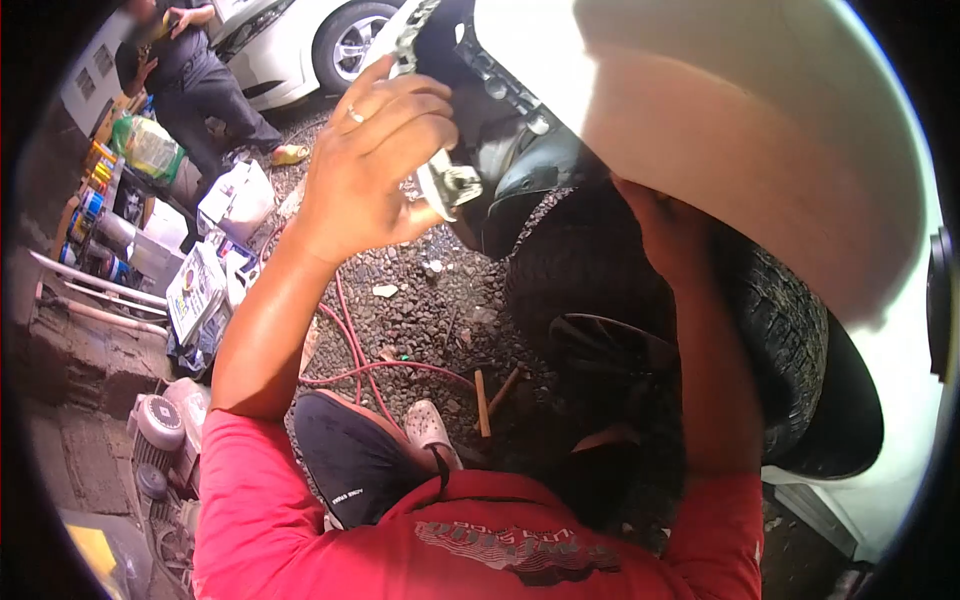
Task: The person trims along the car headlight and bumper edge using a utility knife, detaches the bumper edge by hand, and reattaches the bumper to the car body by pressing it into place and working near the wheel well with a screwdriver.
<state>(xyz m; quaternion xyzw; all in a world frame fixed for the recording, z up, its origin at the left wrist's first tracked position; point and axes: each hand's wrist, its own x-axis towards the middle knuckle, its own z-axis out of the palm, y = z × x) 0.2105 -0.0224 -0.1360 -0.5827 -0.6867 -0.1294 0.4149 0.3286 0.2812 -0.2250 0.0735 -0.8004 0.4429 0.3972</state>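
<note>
My left hand [375, 160], a ring on one finger, is closed around the edge of a white car body part [436, 190] with a jagged broken end. Beyond it, dark brackets line the inner edge of the white car panel [740, 120]. My right hand [662, 225] reaches under that panel, above the black tire [780, 350]; its fingers are in shadow and mostly hidden, so what they touch cannot be made out.
A person [190, 80] stands at the upper left near another white car [290, 50]. Cans, bags and a white box [238, 200] line the left side. On the gravel [400, 310] lie a red hose [350, 340] and a wooden handle [482, 403].
</note>
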